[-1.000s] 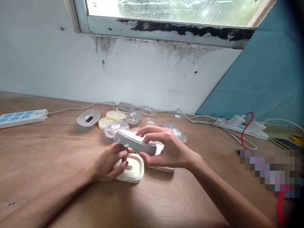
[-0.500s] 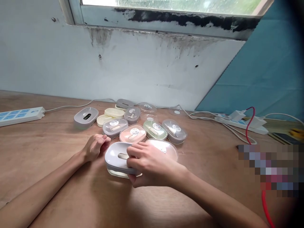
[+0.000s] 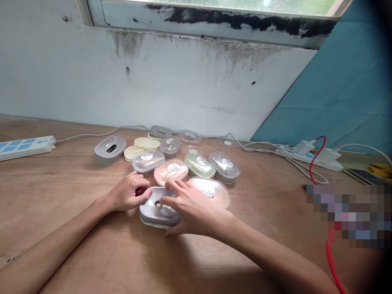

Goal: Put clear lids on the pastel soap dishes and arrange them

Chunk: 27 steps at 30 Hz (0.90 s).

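Observation:
A grey oval soap box (image 3: 150, 210) with a slot in its top sits on a cream base in front of me. A pale stick-shaped piece shows in the slot. My right hand (image 3: 191, 212) spans its right side, with fingers over the top and thumb at the front edge, gripping it. My left hand (image 3: 128, 192) is at the left end, fingers curled, thumb pressing the rim. Just behind are a pink box (image 3: 171, 171) and a grey box (image 3: 149, 162) with clear lids. Partly behind my right hand lies a pale pink lidded box (image 3: 216, 192).
A green lidded box (image 3: 199, 165) and another grey one (image 3: 225, 167) stand farther back. An uncovered grey box (image 3: 110, 148) is at left, near cream oval pieces (image 3: 147, 143). Power strips (image 3: 27, 147) lie on both sides, and cables run along the wall.
The grey top has come down level onto its cream base. My left hand has moved right and its thumb now touches the rim. My right-hand fingers have spread over the top.

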### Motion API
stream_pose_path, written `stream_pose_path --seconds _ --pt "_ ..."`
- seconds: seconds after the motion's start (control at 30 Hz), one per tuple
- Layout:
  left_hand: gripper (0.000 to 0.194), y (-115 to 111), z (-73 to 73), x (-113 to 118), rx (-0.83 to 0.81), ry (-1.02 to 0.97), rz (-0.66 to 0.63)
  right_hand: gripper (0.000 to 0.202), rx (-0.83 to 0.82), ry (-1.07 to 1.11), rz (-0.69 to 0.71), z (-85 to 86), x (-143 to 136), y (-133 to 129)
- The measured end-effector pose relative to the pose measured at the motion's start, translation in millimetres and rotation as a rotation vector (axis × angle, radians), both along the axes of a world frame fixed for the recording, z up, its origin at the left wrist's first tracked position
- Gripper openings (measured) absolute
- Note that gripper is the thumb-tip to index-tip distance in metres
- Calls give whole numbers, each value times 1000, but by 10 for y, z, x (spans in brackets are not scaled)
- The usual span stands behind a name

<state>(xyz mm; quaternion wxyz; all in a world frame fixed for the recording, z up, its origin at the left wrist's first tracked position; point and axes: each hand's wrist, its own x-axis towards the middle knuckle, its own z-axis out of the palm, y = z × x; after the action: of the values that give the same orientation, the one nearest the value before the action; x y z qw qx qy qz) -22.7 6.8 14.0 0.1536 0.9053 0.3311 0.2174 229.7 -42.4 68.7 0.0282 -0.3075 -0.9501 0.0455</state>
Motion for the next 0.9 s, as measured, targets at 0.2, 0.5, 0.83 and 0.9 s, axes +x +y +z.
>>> stream_pose_path --seconds 0.2,0.5,0.83,0.9 --pt "29 -5 16 -8 15 -30 -53 55 29 -48 -11 -37 -57 -92" --pt "24 7 -7 -28 43 -37 -53 56 109 -63 -16 -190 -77 -263" --pt "23 -4 27 -27 56 -57 -72 54 184 3 -52 -322 -163 -361" --pt "23 -7 33 -23 62 -59 -76 56 189 -16 -54 -355 -187 -386"
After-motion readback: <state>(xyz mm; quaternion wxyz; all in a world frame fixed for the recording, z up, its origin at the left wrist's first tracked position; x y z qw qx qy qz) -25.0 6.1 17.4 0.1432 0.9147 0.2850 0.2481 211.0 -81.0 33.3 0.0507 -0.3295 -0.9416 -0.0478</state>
